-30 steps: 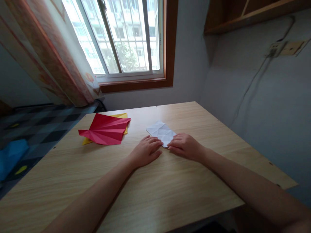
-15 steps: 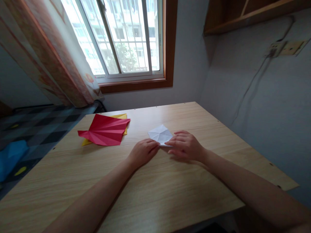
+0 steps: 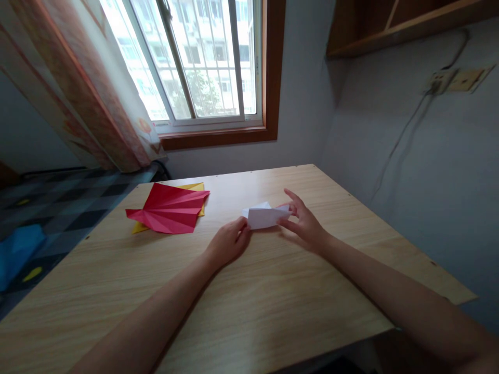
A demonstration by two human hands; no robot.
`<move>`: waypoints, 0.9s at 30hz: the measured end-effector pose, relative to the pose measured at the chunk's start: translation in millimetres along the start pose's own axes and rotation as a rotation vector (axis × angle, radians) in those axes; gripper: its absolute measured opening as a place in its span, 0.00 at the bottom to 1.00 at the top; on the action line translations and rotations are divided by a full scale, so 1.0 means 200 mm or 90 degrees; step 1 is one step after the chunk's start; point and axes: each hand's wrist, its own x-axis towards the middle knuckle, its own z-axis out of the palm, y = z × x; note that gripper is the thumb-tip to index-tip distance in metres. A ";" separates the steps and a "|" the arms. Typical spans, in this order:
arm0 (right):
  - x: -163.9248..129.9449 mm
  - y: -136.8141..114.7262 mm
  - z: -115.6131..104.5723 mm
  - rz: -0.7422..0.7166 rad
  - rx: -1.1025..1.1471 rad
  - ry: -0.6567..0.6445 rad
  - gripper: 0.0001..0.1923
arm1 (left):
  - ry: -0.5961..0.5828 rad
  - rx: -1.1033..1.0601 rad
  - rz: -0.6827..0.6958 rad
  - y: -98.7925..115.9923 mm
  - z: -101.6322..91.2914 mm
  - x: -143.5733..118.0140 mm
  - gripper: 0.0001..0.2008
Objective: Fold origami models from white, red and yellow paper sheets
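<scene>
A small creased white paper (image 3: 264,216) is raised on edge just above the wooden table (image 3: 249,291), folded over toward the far side. My left hand (image 3: 228,243) pinches its left corner with the fingertips. My right hand (image 3: 304,222) grips its right end between thumb and forefinger, the other fingers spread apart. Both forearms reach in from the near edge.
A pleated red paper (image 3: 167,210) lies on a yellow sheet (image 3: 193,187) at the table's far left. A window (image 3: 202,62) and a patterned curtain (image 3: 78,93) stand behind. A wall runs along the right, with a socket (image 3: 442,79) and cable. A checked bed with a blue item (image 3: 17,249) is at left.
The white paper lay flat under both hands a second ago; its near edge has been lifted and folded away from me, and my right hand has opened its fingers and shifted farther back.
</scene>
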 end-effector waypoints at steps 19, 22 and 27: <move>0.01 -0.04 0.01 -0.032 -0.191 -0.189 0.09 | -0.031 0.117 0.001 -0.03 0.01 0.02 0.08; 0.01 -0.02 0.00 -0.046 -0.222 -0.200 0.16 | -0.027 0.103 -0.006 -0.03 0.01 0.02 0.08; 0.02 0.00 -0.01 -0.044 -0.248 -0.179 0.22 | -0.003 0.083 -0.031 -0.04 0.01 0.02 0.09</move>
